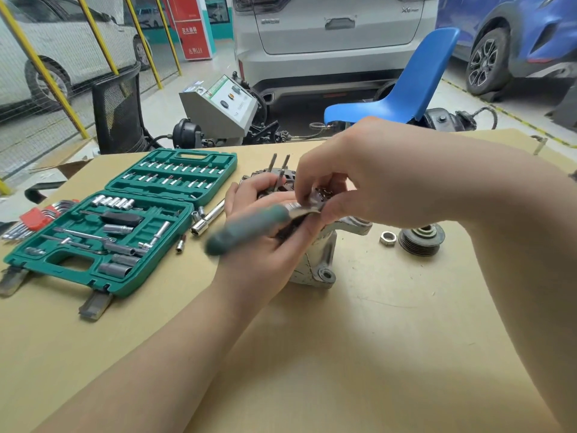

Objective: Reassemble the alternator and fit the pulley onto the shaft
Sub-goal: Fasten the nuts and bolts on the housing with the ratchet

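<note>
- Two bare forearms, nearest the camera, reach in from the bottom edge over the cardboard-covered table (359, 354) and meet above the work.
- Left of them, one green socket set case (125, 220) lies open, its upper tray holding two rows of bits and its lower tray the sockets and extensions; a few loose sockets and an extension bar sit just beside its right edge, and one set of hex keys in a red holder (34, 218) lies at the far left.
- One alternator (318, 254) stands on the table between the hands, mostly hidden by them; three long through-bolts (279, 165) stick up from its far side.
- The right hand (352, 179) comes down from above, its fingers pinching a small part at the top of the alternator; what that part is cannot be told.
- The left hand (265, 245) curls round a green-handled tool (249, 225), blurred, its metal end at the same spot.
- Judged from this, housing reassembly is in hand: the bolts look unseated, so the next move calls for running them down evenly.
- One grooved pulley (421, 239) and one nut (388, 237) wait just right of the alternator, not yet fitted.
</note>
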